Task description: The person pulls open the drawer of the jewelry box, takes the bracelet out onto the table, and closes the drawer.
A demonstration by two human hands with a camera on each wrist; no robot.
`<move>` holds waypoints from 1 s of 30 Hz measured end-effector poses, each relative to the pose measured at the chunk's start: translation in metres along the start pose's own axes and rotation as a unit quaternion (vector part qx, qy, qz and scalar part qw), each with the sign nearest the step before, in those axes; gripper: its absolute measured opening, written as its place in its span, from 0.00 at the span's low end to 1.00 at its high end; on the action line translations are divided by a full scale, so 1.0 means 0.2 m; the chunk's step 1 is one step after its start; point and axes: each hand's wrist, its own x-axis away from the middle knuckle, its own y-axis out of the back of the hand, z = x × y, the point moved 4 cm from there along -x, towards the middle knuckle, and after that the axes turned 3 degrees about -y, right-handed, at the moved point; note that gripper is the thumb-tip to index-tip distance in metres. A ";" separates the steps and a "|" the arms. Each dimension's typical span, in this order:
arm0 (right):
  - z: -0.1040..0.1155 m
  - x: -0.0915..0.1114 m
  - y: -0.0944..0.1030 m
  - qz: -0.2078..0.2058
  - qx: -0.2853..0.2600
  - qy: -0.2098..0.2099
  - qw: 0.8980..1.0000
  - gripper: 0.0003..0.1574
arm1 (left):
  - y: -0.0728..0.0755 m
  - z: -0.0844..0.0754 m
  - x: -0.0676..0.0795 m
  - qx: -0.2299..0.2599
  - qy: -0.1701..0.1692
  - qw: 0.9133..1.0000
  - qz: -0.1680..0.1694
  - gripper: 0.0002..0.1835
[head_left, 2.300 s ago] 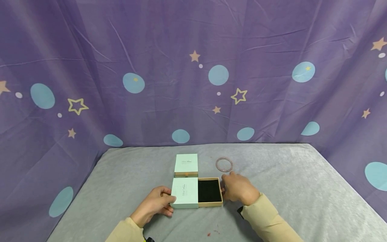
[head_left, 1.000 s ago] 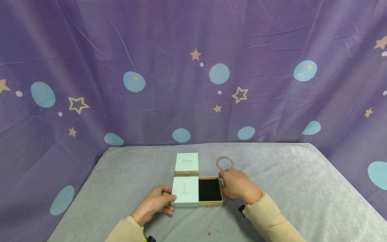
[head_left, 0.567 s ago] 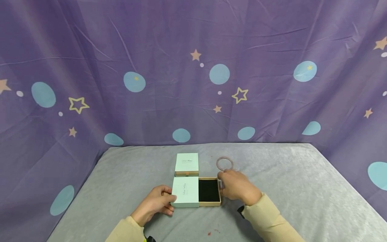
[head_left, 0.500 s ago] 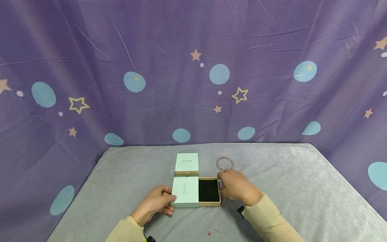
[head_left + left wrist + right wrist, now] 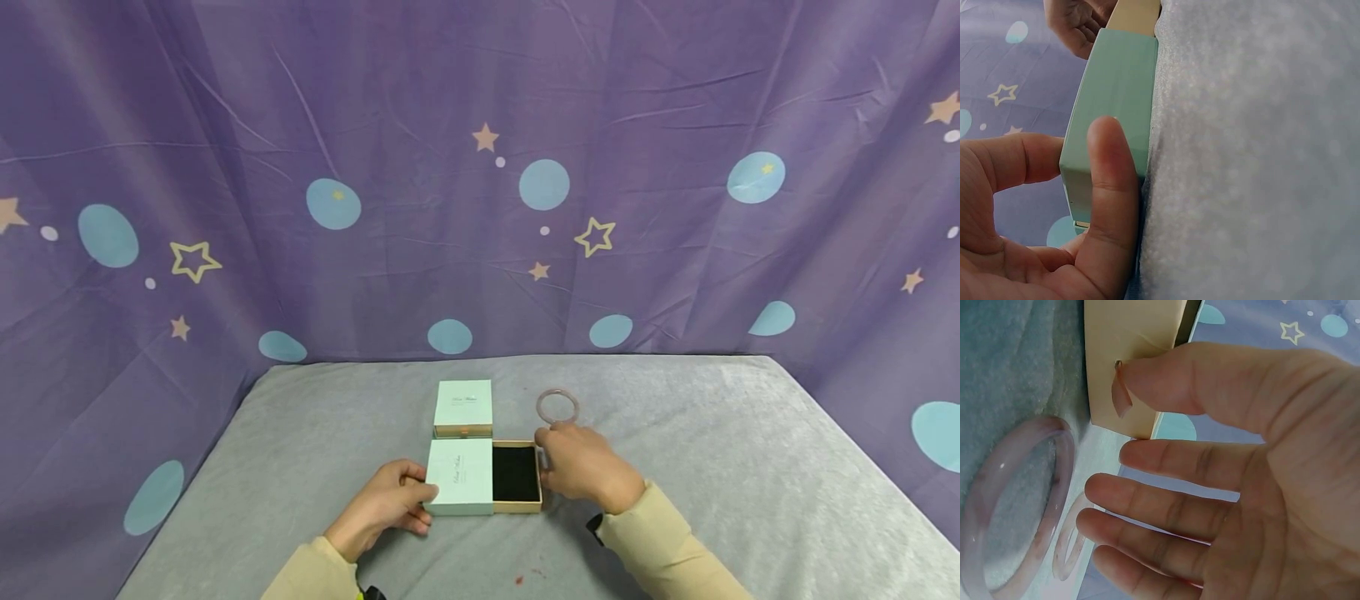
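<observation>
A mint-green jewellery box sleeve [image 5: 460, 477] lies on the table, its kraft-coloured drawer [image 5: 517, 507] partly out to the right. Black padding [image 5: 515, 473] fills the visible part of the drawer. My left hand [image 5: 386, 502] grips the sleeve's left end, thumb and fingers on different faces. At the drawer's outer end is my right hand [image 5: 588, 468]; in the right wrist view its thumb presses the front panel beside a small ribbon tab [image 5: 1121, 397], other fingers extended. A translucent pinkish bangle [image 5: 557, 391] lies behind this hand. The right wrist view shows two bangles, one larger [image 5: 1063, 469] and nearer.
A second mint-green box [image 5: 462, 404], its drawer in, stands directly behind the first. Grey cloth [image 5: 337, 417] covers the table, with small red specks [image 5: 519, 580] near the front. A purple curtain [image 5: 420, 275] with stars and dots hangs behind and at the sides.
The drawer has slid a little left into the sleeve, and my right hand has moved left with it. My left hand, the sleeve, the rear box and the visible bangle have stayed in place.
</observation>
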 end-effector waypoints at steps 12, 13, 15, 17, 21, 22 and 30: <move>0.02 0.00 0.00 -0.023 -0.003 0.019 1.000 0.12 | 0.00 0.00 0.00 0.002 0.001 1.000 0.000 0.24; 0.02 0.00 0.00 -0.024 -0.003 0.021 0.999 0.12 | 0.00 0.00 0.00 0.003 0.001 1.000 0.000 0.24; 0.02 0.01 0.00 -0.022 -0.003 0.023 0.999 0.12 | 0.00 0.01 0.00 0.004 0.000 1.000 0.000 0.24; 0.02 0.01 0.00 -0.021 -0.003 0.023 1.000 0.11 | 0.00 0.01 0.00 0.002 0.001 1.000 0.000 0.24; 0.03 0.01 0.00 -0.018 -0.001 0.022 1.000 0.11 | 0.00 0.01 0.00 -0.001 0.002 1.000 0.000 0.24; 0.03 0.01 -0.01 -0.018 0.000 0.023 1.000 0.11 | 0.00 0.01 0.00 -0.002 0.004 1.000 0.000 0.24; 0.04 0.01 0.00 -0.020 -0.006 0.030 0.999 0.09 | 0.00 0.00 0.00 -0.003 0.006 1.000 -0.002 0.23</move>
